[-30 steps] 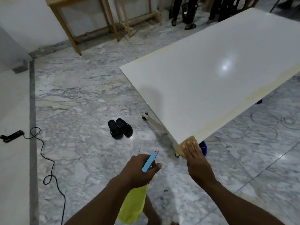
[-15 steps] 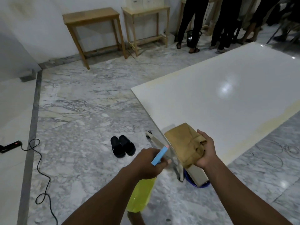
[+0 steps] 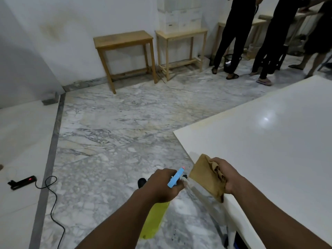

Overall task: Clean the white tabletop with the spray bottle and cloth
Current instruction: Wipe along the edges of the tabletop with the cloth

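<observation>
Grey-veined marble floor (image 3: 116,133) fills most of the view. The glossy white bench (image 3: 269,150) enters from the right, cut off by the right and bottom edges, with a yellowish tinge along its far edge. By the far wall stand people (image 3: 231,33) seen only from the waist down and two wooden tables (image 3: 124,39), one carrying stacked white boxes (image 3: 179,13). Between the legs is a black mesh bin (image 3: 231,62); its contents cannot be made out.

The spray bottle (image 3: 154,220), translucent yellow with a blue head, hangs over the floor just left of the bench corner. The left hand (image 3: 161,186) covers its neck, fingers wrapped round it. The tan, crumpled cloth (image 3: 206,178) hangs over the near bench corner, bunched in the right hand (image 3: 226,175), whose fingers curl into its folds. A black slipper (image 3: 142,182) peeks out behind the left hand.
</observation>
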Motion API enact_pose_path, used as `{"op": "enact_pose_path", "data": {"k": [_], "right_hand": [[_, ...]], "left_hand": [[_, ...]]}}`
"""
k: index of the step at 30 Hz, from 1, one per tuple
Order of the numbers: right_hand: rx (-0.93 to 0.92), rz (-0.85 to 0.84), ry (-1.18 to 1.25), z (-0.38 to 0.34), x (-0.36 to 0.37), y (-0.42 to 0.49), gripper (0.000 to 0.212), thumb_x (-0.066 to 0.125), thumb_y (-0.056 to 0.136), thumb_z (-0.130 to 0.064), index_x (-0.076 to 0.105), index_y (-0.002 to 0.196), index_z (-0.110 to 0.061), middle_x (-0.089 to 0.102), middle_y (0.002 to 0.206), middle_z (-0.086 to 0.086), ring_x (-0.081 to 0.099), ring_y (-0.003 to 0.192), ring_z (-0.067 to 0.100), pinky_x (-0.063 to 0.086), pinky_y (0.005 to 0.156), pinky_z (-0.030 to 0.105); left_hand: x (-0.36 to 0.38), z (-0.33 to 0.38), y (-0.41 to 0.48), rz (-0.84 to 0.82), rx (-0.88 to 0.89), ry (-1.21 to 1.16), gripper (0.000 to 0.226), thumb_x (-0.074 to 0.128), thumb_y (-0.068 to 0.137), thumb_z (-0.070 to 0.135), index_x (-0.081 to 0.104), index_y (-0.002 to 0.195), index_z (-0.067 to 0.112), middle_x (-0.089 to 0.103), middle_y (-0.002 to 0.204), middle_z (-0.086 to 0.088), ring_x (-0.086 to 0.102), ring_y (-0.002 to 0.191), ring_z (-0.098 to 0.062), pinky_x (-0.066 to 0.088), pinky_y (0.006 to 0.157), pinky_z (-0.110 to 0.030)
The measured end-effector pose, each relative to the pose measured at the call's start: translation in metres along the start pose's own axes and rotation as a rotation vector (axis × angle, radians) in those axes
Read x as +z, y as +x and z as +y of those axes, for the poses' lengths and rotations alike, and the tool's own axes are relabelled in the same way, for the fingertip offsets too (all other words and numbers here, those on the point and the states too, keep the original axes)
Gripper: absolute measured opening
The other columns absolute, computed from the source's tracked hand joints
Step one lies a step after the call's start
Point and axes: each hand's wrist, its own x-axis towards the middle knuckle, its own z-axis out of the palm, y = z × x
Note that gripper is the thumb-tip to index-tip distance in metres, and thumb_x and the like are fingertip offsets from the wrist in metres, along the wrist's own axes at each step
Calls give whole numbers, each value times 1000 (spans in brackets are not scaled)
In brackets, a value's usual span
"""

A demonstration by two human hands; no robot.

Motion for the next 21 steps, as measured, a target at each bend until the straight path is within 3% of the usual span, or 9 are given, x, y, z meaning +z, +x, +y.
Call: {"op": "enact_pose_path", "data": {"k": [4,7,9,11,13,15,16,18,21], "right_hand": [[-93,133,-267,-51,27,62,21,61,93,-26,66,83,-8,63,70,12,58,62,27,51,64,34],[-249,176,-463,-96,55,110,23,55,93,-22,60,73,-12,60,71,15,51,56,23,42,58,31],[-373,217,-569,-123,75,151,31,50,95,-31,60,71,-13,65,69,15,54,50,23,43,52,29],[-464,251,-717,-146,95,193,22,45,97,-32,63,89,-22,71,69,7,61,48,23,48,48,27],[-524,294,-839,-149,103,232,29,43,94,-23,57,118,-33,73,85,6,67,61,24,53,56,30],[-555,306,-990,-132,108,273,41,43,93,-22,54,132,-22,70,107,13,67,84,30,52,75,35],[-588,317,-1113,-116,109,294,45,41,90,-21,54,132,-13,65,118,16,63,102,34,49,92,40],[-632,362,-1405,-83,117,320,53,35,86,-20,47,135,-5,51,138,19,43,131,39,30,114,49],[-661,276,-1537,-51,143,316,59,47,91,-14,36,149,-8,31,158,17,19,149,40,17,121,52]], "left_hand": [[-31,-27,31,80,-2,-41,42,64,97,51,59,76,15,63,74,-14,56,64,-25,41,61,-34],[-47,-46,54,85,-39,-70,42,63,96,54,62,79,16,67,80,-12,62,70,-25,44,63,-34],[-57,-62,74,92,-65,-75,40,63,96,54,61,77,19,65,77,-8,62,71,-25,43,63,-33],[-68,-79,96,121,-101,-82,39,64,96,53,52,69,28,59,69,-1,57,63,-21,42,61,-33],[-79,-93,110,130,-137,-99,38,66,94,54,54,68,29,62,67,2,60,60,-17,51,62,-40],[-88,-108,125,126,-179,-132,35,68,93,53,59,71,27,68,69,0,68,61,-18,59,65,-45],[-91,-114,130,131,-196,-147,33,69,93,52,59,70,30,68,68,1,69,61,-18,60,65,-46],[-95,-124,140,142,-221,-188,30,70,91,52,60,70,33,68,68,3,71,60,-17,62,64,-47],[-94,-136,147,144,-246,-225,29,71,89,53,61,71,34,69,68,2,71,61,-19,62,63,-48]]}}
